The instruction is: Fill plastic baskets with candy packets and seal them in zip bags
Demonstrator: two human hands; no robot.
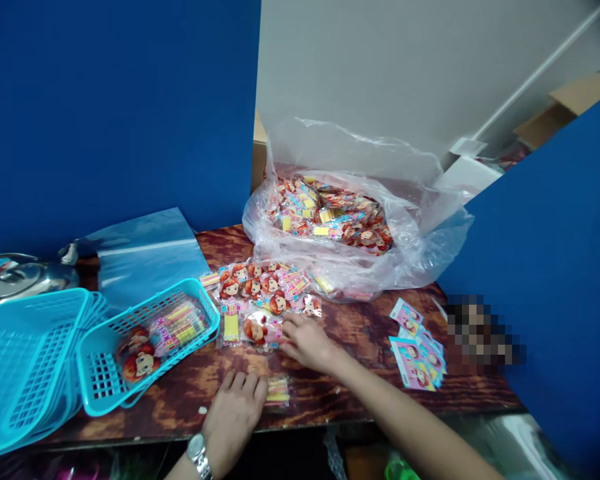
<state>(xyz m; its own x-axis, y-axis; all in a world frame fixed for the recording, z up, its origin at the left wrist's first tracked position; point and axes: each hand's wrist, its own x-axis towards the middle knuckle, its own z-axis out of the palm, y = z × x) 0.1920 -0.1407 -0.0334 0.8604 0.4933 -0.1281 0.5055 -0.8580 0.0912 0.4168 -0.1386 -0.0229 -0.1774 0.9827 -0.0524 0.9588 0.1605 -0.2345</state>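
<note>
Head view looks down at a brown table point(360, 327). The right hand point(307, 341) sits mid frame, fingers bent, tips on a doll packet point(257, 330) just left of it; a pinch cannot be told. The left hand point(235, 410) lies flat lower down, fingers together, a small striped packet point(278, 391) just right of it, long side left to right.

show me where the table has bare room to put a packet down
Bare wood lies between the right hand and the pink cards, and between the basket and the left hand. Crowded: the packet pile from basket to bag.
</note>
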